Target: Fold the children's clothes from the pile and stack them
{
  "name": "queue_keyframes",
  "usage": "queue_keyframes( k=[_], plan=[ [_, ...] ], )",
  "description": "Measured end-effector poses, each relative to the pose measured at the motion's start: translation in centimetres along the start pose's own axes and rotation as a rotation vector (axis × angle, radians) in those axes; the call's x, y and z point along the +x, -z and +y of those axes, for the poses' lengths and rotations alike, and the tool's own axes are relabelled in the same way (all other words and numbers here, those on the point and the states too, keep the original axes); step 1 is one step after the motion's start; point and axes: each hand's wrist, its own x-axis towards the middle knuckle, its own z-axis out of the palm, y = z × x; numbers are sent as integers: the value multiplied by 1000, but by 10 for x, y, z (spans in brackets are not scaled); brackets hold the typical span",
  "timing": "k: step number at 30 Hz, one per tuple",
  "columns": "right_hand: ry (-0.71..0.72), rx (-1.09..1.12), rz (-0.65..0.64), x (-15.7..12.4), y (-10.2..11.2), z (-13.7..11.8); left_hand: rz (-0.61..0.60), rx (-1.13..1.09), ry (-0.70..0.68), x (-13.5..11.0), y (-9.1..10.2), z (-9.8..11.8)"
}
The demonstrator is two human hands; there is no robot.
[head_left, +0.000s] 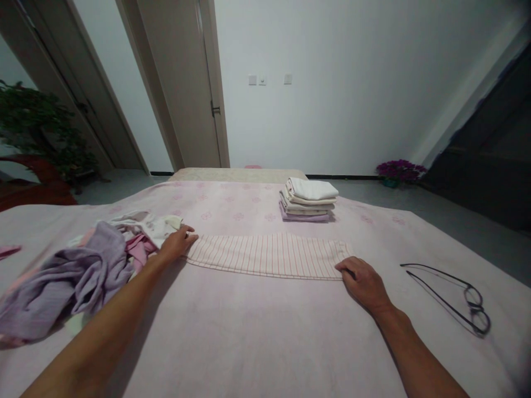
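Observation:
A pair of pale pants with thin red stripes (pixel 265 255) lies folded lengthwise and flat across the bed, in front of me. At its left end, my left hand (pixel 179 243) has its fingers closed on the edge of the cloth. My right hand (pixel 364 281) pinches the lower corner at the other end, thumb and fingers together. Just behind the pants stands a stack of folded clothes (pixel 309 200), white on top and purple at the bottom. Close beside my left arm is a loose heap of clothes (pixel 83 276), with purple, pink and white pieces.
Black-framed glasses (pixel 473 304) lie with arms unfolded on the pink patterned bedsheet (pixel 257 337), to the right. Beyond the bed are a wall, a closed door (pixel 178 83) and purple flowers (pixel 400 170) on the floor. A green plant (pixel 41 127) stands at the left.

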Motion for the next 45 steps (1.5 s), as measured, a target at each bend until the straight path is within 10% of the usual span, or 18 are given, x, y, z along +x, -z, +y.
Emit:
queue_keyframes(
  k=[9, 13, 20, 45],
  plan=[
    [19, -16, 28, -1, 2, -1, 61, 36, -11, -23, 5, -1],
    [16, -59, 30, -3, 5, -1, 182, 32, -325, -49, 10, 29],
    [46, -55, -36, -1, 17, -8, -65, -19, -753, -92, -1, 94],
    [51, -13, -146, -2, 30, -2, 94, 326, -821, -105, -20, 111]
  ],
)
